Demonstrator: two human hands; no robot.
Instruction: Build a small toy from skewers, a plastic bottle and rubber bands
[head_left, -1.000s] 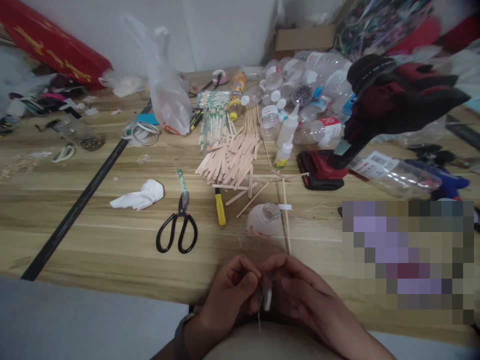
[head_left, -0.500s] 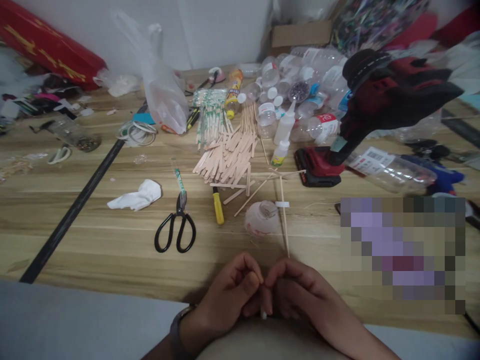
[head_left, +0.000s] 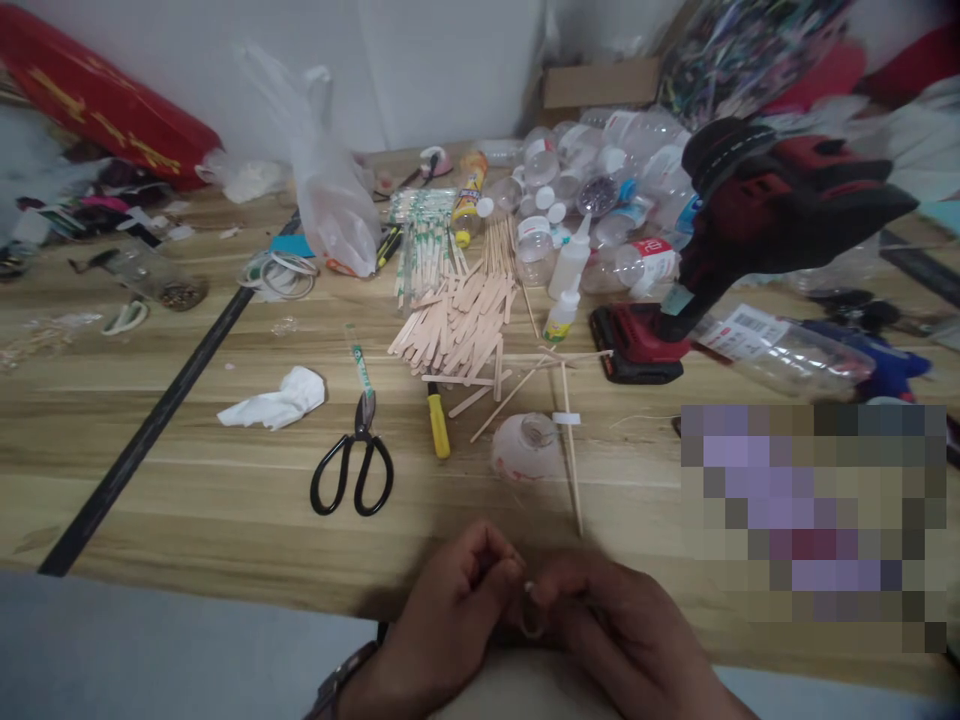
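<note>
My left hand (head_left: 472,600) and my right hand (head_left: 622,620) meet at the table's front edge, fingertips pinched close together. Between them shows a small pale curled piece (head_left: 532,618), too blurred to name; the fingers hide part of it. Just beyond the hands lies a cut-off clear bottle top (head_left: 525,447), its neck facing up. Beside it a thin wooden stick (head_left: 570,450) with a white paper tag points toward my right hand. Black-handled scissors (head_left: 362,455) and a yellow-handled screwdriver (head_left: 437,420) rest farther left.
A heap of wooden craft sticks (head_left: 457,325) covers the middle. Behind are small glue bottles (head_left: 561,315) and many clear plastic bottles (head_left: 577,150). A red-and-black cordless power tool (head_left: 750,210) stands at right. A crumpled tissue (head_left: 277,397) and a plastic bag (head_left: 334,200) are at left.
Both hands have shifted slightly down, toward me. The small pale piece now shows as a loop between the fingertips. The view has tilted a little; the table things stay put.
</note>
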